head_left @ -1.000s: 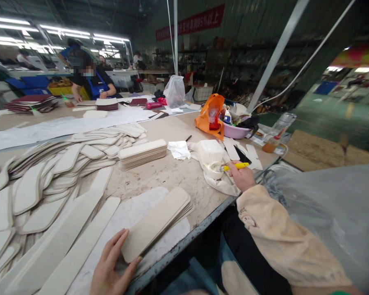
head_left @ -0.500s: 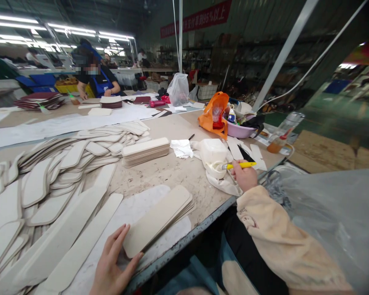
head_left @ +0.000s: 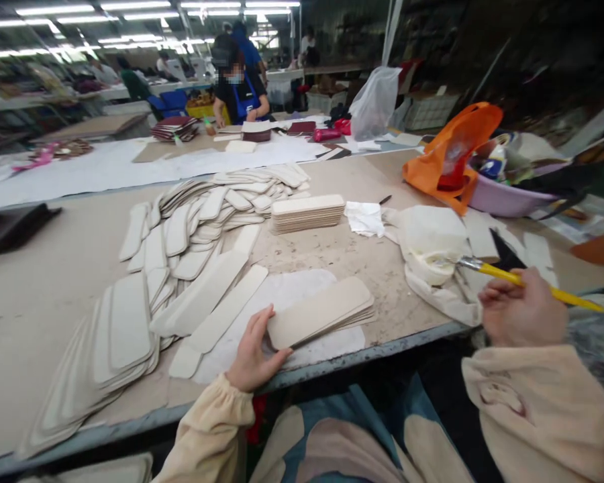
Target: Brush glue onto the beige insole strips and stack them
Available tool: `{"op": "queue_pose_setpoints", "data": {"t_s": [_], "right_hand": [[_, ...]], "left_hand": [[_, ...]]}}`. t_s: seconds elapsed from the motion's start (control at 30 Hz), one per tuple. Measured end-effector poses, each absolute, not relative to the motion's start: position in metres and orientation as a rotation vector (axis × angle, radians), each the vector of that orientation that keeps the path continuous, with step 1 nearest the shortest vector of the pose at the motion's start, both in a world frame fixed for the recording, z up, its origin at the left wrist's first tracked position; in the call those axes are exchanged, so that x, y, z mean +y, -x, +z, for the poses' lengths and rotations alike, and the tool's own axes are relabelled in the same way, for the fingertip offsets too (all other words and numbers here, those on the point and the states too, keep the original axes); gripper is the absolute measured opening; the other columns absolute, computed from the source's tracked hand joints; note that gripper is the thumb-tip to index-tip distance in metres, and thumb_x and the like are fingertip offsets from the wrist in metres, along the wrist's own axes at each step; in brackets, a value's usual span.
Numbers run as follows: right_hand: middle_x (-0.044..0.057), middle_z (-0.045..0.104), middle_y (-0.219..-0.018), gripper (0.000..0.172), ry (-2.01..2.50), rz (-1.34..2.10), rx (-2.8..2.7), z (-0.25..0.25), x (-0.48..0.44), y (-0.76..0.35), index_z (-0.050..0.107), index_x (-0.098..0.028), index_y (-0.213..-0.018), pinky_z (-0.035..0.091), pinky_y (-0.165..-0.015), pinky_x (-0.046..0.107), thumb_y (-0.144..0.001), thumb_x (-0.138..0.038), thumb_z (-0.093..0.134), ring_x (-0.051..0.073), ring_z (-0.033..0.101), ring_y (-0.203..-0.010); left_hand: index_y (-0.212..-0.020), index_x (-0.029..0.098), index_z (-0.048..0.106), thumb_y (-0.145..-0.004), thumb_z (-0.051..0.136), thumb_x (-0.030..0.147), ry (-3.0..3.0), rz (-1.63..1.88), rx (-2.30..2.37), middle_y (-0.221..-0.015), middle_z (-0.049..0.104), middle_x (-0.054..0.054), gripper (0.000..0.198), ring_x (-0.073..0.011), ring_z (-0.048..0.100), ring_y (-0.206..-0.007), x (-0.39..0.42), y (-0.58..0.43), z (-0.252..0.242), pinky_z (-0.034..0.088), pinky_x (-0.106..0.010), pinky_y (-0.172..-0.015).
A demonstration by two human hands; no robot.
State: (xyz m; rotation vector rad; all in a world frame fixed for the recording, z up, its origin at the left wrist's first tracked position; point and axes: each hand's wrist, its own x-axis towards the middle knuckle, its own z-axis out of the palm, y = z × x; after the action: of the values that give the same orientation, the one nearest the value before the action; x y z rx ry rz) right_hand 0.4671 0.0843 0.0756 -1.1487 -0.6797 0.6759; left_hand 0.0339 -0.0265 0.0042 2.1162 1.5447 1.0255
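My right hand [head_left: 526, 312] is closed round the yellow handle of a brush [head_left: 513, 275]. The brush's metal end reaches into the mouth of a whitish container [head_left: 435, 265], with pale cloth lying about its base. My left hand [head_left: 256, 352] lies at the left end of a fanned stack of long cream pieces [head_left: 322, 308]. Its fingers and thumb are spread and touch the stack's end and near edge. Beneath that stack is a white sheet [head_left: 312, 278]. A single long, stepped cream piece [head_left: 226, 315] lies left of the hand.
Loose cream pieces [head_left: 201, 215] are heaped on the left, with a fanned row [head_left: 111, 335] near the front edge. A neat stack [head_left: 308, 213] sits mid-table beside a crumpled white paper [head_left: 365, 218]. An orange bag [head_left: 453, 157] and lilac basin [head_left: 508, 198] stand back right. A co-worker [head_left: 236, 87] works opposite.
The view has swung right and lower, so everything sits differently in the picture. My right hand now holds the brush further back on its handle, away from the container. My left hand stays at the stack.
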Motion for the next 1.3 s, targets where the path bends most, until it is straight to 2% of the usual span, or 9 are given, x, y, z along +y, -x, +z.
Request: {"op": "queue_pose_setpoints", "data": {"t_s": [0.1,0.23,0.37,0.53,0.73,0.87,1.07,1.3], "right_hand": [[-0.004,0.05,-0.05,0.006,1.048,0.746,-0.699,0.079,0.057,-0.416,0.056,-0.02,-0.079,0.04,-0.034,0.018,-0.081,-0.027,0.055,0.01,0.048,-0.042],[-0.003,0.059,-0.057,0.019,1.065,1.08,-1.011,0.075,0.018,-0.327,0.054,-0.02,-0.089,0.045,-0.041,0.019,-0.087,-0.038,0.06,0.01,0.053,-0.044],[-0.003,0.059,-0.06,0.022,1.03,1.309,-1.302,0.062,-0.002,-0.265,0.052,-0.019,-0.089,0.046,-0.046,0.019,-0.092,-0.041,0.052,0.009,0.054,-0.047],[-0.004,0.059,-0.06,0.023,1.054,1.403,-1.416,0.051,-0.002,-0.236,0.051,-0.019,-0.09,0.043,-0.047,0.019,-0.093,-0.042,0.05,0.008,0.053,-0.046],[-0.004,0.058,-0.058,0.024,1.109,1.384,-1.485,0.048,0.001,-0.23,0.052,-0.02,-0.089,0.041,-0.044,0.019,-0.093,-0.044,0.049,0.009,0.051,-0.044],[-0.004,0.058,-0.057,0.024,1.159,1.307,-1.481,0.048,0.006,-0.24,0.052,-0.02,-0.088,0.042,-0.046,0.019,-0.093,-0.043,0.049,0.009,0.052,-0.044],[-0.004,0.058,-0.056,0.026,1.246,1.124,-1.427,0.046,0.023,-0.277,0.052,-0.02,-0.088,0.043,-0.046,0.021,-0.092,-0.045,0.049,0.011,0.053,-0.044],[-0.001,0.06,-0.055,0.032,1.424,0.864,-1.364,0.047,0.047,-0.325,0.054,-0.02,-0.089,0.044,-0.045,0.026,-0.089,-0.052,0.052,0.015,0.054,-0.043]], "left_hand": [[-0.147,0.022,0.022,-0.073,0.072,0.033,-2.07,1.053,1.514,-0.131,0.048,-0.014,0.089,-0.0289,0.045,-0.124,-0.027,-0.035,0.005,0.038,-0.051,-0.106],[-0.148,0.022,0.017,-0.073,0.072,0.032,-2.051,1.073,1.472,-0.129,0.048,-0.013,0.093,-0.0283,0.047,-0.122,-0.027,-0.035,0.005,0.038,-0.052,-0.105],[-0.149,0.024,0.012,-0.072,0.073,0.032,-2.025,1.107,1.458,-0.13,0.048,-0.013,0.099,-0.0286,0.049,-0.12,-0.028,-0.035,0.003,0.04,-0.052,-0.103],[-0.149,0.026,0.011,-0.071,0.074,0.032,-1.962,1.116,1.471,-0.132,0.048,-0.013,0.101,-0.0289,0.05,-0.121,-0.028,-0.035,0.002,0.04,-0.052,-0.104],[-0.15,0.029,0.009,-0.071,0.073,0.031,-1.963,1.098,1.484,-0.132,0.049,-0.012,0.102,-0.03,0.05,-0.121,-0.028,-0.035,0.0,0.041,-0.055,-0.103],[-0.15,0.027,0.011,-0.071,0.073,0.031,-1.973,1.11,1.479,-0.131,0.049,-0.012,0.1,-0.0289,0.05,-0.12,-0.028,-0.034,-0.001,0.041,-0.054,-0.104],[-0.149,0.024,0.013,-0.075,0.071,0.03,-2.014,1.09,1.509,-0.128,0.052,-0.012,0.094,-0.0276,0.052,-0.119,-0.028,-0.034,0.0,0.041,-0.051,-0.103],[-0.149,0.024,0.015,-0.075,0.07,0.032,-2.039,1.067,1.551,-0.127,0.053,-0.013,0.092,-0.0286,0.053,-0.118,-0.026,-0.032,-0.003,0.042,-0.052,-0.102]]}}
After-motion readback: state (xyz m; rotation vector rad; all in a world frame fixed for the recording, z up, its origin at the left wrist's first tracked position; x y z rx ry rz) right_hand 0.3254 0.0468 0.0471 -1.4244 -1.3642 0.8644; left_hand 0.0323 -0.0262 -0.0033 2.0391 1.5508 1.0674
